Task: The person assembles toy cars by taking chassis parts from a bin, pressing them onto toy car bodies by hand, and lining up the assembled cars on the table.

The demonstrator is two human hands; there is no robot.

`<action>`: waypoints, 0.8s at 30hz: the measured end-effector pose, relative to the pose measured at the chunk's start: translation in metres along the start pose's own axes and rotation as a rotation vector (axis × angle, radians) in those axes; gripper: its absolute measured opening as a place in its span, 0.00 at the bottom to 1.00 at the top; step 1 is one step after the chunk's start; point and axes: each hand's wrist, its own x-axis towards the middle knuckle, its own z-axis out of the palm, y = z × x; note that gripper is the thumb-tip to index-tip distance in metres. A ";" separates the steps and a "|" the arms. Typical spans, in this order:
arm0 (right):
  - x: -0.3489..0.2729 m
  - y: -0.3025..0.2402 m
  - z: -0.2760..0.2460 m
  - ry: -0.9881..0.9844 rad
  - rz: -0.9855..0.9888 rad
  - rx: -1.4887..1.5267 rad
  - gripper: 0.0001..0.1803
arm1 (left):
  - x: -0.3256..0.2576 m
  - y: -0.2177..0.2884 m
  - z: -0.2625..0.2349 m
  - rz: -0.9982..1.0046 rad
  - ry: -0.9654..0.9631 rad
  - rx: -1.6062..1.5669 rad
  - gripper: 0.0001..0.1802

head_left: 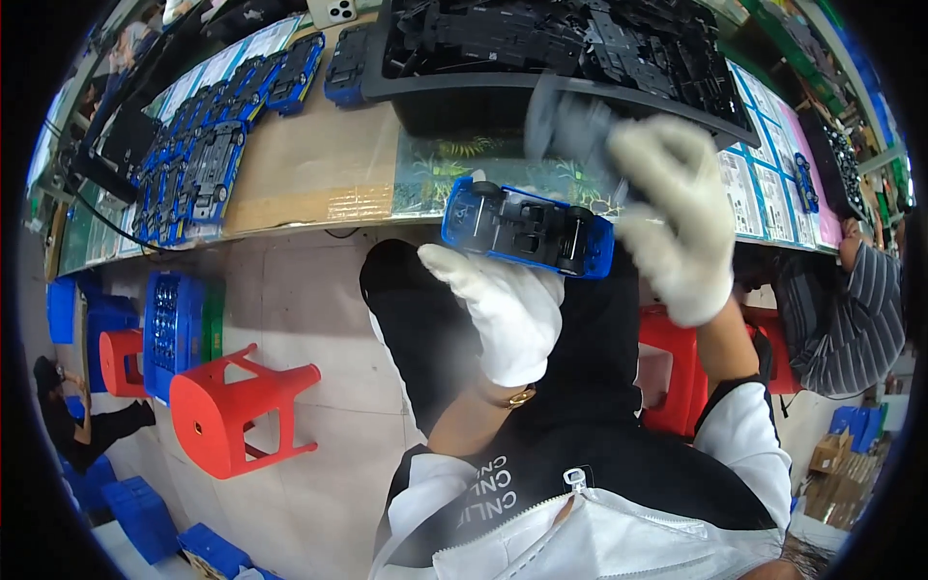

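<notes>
My left hand (512, 314), in a white glove, holds a blue toy car body (529, 230) from below. The car is upside down, with its black inside facing up and its wheels showing. My right hand (681, 213), also gloved in white and smeared by motion, is raised just right of the car, its fingers bent inward. By its fingertips is a blurred dark grey piece (570, 121), in front of the bin; its kind cannot be made out. Beyond it stands a large black bin (454, 111) heaped with flat black plastic parts (541, 39).
Upturned blue toy cars (208, 174) stand in rows on the table's left. A black lamp-like arm (101, 169) stands at the left edge. Red stools (227, 425) and blue crates (174, 329) are on the floor. Another person in a striped top (841, 309) sits at right.
</notes>
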 end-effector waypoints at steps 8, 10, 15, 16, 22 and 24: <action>-0.027 -0.026 0.018 -0.264 0.092 0.043 0.30 | 0.009 -0.021 0.000 0.254 -0.023 3.226 0.38; -0.030 -0.025 0.023 -0.281 0.073 0.011 0.30 | 0.011 -0.019 -0.006 0.160 0.002 3.031 0.40; -0.033 -0.031 0.031 -0.266 0.088 -0.030 0.29 | 0.006 -0.019 -0.009 0.051 0.102 2.803 0.36; -0.034 -0.032 0.034 -0.238 0.086 -0.056 0.28 | 0.007 -0.022 -0.010 0.044 0.113 2.897 0.31; -0.041 -0.019 0.037 -0.163 0.190 0.137 0.25 | 0.010 -0.013 0.001 0.210 0.050 3.071 0.27; -0.057 -0.012 0.034 -0.080 0.331 0.254 0.32 | 0.012 -0.021 -0.003 0.186 0.063 3.104 0.22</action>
